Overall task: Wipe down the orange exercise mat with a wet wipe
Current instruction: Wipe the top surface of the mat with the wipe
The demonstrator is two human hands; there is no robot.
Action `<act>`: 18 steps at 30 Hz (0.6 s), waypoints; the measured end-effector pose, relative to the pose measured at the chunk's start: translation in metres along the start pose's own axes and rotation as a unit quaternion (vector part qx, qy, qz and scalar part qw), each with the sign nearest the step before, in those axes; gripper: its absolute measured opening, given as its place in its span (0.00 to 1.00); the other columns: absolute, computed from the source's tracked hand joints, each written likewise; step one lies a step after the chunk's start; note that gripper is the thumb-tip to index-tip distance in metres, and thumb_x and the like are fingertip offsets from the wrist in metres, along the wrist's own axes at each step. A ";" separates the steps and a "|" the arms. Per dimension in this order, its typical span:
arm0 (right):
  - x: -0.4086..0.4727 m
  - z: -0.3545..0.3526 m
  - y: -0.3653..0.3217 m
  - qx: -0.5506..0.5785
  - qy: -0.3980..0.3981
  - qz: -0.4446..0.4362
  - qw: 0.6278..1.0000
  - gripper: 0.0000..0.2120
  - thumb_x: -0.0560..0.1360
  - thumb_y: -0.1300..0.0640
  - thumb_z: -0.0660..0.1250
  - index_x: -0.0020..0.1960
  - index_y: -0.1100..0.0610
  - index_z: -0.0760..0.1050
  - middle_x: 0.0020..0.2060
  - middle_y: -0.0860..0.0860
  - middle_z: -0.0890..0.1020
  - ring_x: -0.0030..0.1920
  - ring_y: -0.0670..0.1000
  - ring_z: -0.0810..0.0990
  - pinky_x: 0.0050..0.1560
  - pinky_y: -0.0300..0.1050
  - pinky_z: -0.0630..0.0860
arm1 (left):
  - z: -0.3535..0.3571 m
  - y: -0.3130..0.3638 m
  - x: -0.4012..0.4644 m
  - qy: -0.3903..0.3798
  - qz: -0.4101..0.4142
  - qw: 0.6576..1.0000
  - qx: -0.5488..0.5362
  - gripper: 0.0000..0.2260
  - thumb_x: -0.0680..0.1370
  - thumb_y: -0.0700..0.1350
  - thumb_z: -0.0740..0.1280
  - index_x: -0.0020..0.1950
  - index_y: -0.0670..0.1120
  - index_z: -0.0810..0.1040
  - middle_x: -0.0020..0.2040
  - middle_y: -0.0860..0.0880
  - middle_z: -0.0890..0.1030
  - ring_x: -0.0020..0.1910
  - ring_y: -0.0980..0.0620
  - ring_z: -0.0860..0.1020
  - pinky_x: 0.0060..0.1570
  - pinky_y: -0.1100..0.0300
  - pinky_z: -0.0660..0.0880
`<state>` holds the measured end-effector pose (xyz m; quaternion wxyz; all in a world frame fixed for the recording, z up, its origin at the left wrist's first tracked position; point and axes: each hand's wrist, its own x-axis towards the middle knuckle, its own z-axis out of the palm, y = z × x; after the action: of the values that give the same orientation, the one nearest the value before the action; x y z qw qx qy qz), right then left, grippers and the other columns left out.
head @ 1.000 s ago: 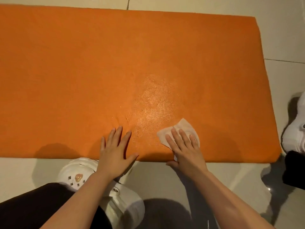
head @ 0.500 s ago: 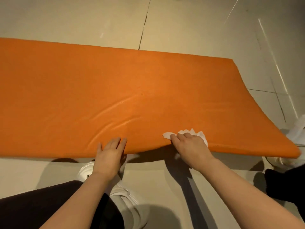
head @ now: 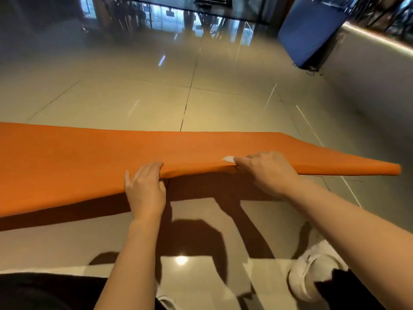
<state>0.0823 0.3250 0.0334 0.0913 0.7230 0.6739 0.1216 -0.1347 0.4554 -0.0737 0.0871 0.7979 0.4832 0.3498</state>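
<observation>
both my hands, left hand (head: 144, 189) and right hand (head: 269, 172), grip the mat's (head: 78, 157) lifted near edge, its length running left-right, the wipe (head: 228, 159) seemingly pinched under my right fingers (head: 242, 162).

A glossy tiled floor (head: 223, 104) spreads beyond the fingers, a blue panel (head: 310, 30) stands far beyond them to the right, and a white shoe (head: 312, 276) rests nearer than them, lower right.

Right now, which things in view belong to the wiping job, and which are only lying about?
Part of the job:
orange mat, near edge lifted
wet wipe, under the right hand
left hand, gripping the mat edge

Only lying about:
blue panel
white shoe
</observation>
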 end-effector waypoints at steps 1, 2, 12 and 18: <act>-0.004 -0.006 0.013 -0.005 -0.006 0.005 1.000 0.14 0.81 0.58 0.57 0.65 0.49 0.70 0.49 0.52 0.81 0.48 0.59 0.80 0.37 0.48 0.63 | 0.001 0.012 0.005 0.017 0.014 1.000 -0.012 0.22 0.66 0.28 0.74 0.58 0.40 0.82 0.53 0.40 0.84 0.54 0.39 0.81 0.66 0.34 0.64; -0.011 -0.011 0.028 0.002 -0.001 0.008 1.000 0.12 0.80 0.58 0.58 0.62 0.50 0.72 0.48 0.53 0.81 0.48 0.60 0.80 0.37 0.49 0.64 | 0.004 0.024 0.007 0.032 0.031 0.999 -0.027 0.22 0.66 0.28 0.74 0.58 0.40 0.82 0.53 0.41 0.84 0.54 0.39 0.81 0.67 0.36 0.63; -0.142 0.027 0.151 0.028 -0.097 0.089 0.991 0.12 0.79 0.52 0.59 0.60 0.48 0.76 0.47 0.48 0.83 0.46 0.53 0.81 0.46 0.50 0.76 | 0.086 0.148 -0.035 -0.052 0.221 0.963 -0.144 0.25 0.57 0.29 0.78 0.52 0.44 0.83 0.46 0.48 0.84 0.48 0.46 0.79 0.60 0.52 0.60; -0.146 0.050 0.157 -0.014 -0.149 0.076 0.986 0.11 0.83 0.53 0.54 0.63 0.47 0.71 0.44 0.46 0.76 0.42 0.48 0.73 0.39 0.41 0.65 | 0.123 0.155 -0.075 -0.138 0.172 0.962 -0.159 0.27 0.58 0.29 0.79 0.54 0.45 0.82 0.47 0.48 0.84 0.50 0.51 0.73 0.57 0.54 0.60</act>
<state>0.2376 0.1698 0.0250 0.1911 0.7809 0.5941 0.0281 0.0329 0.3378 -0.1263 0.2170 0.8856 0.2602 0.3178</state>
